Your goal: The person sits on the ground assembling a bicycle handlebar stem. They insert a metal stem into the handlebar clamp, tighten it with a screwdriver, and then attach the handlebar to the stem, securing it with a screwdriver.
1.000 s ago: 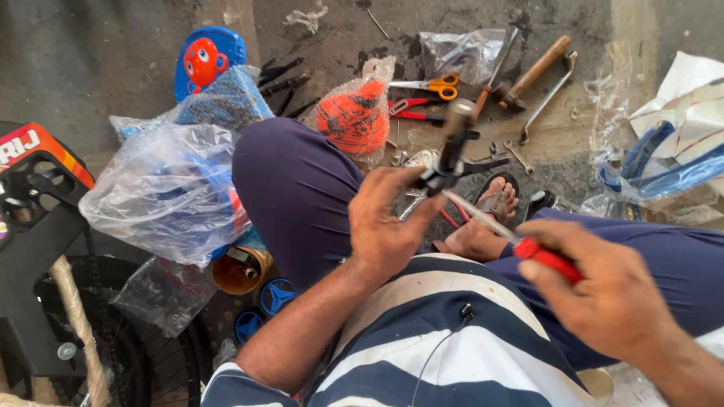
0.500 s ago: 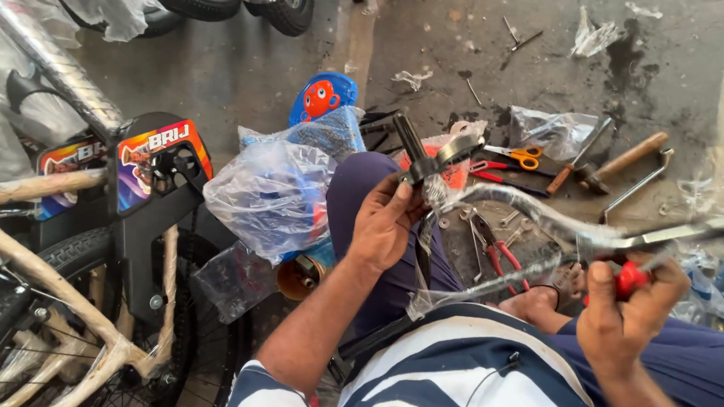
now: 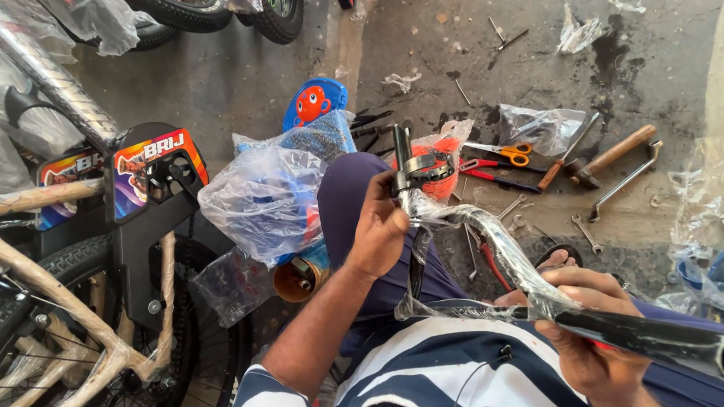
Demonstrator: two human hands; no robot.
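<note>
**Two hands on a wrapped handlebar, tools strewn on the floor**

From the head camera, looking down: one curved handlebar [image 3: 500, 252], chrome under loose clear plastic, runs across the seated person's lap. The left hand [image 3: 379, 233] is wrapped tight around it near the black stem clamp [image 3: 413, 169], fingers fully curled, thumb over the top. The right hand [image 3: 594, 339] is closed around the black grip [image 3: 660, 339] at the other end; something red shows under its fingers, too hidden to name.

On the concrete beyond the knees I count one pair of orange-handled scissors [image 3: 501, 153], one pair of red-handled pliers [image 3: 492, 171], one wooden-handled hammer [image 3: 608, 154], one bent steel wrench [image 3: 627, 180] and at least two small spanners [image 3: 583, 232]. One clear bag [image 3: 267, 194] of blue parts lies just beside the left knee, and an orange-filled bag [image 3: 447, 154] sits behind the clamp.

At left stands one bicycle frame [image 3: 45, 269] wrapped in brown paper, with a black chain guard [image 3: 151, 209]. More tyres show at the top edge, cut off. The grip's far end runs out of view at right.
</note>
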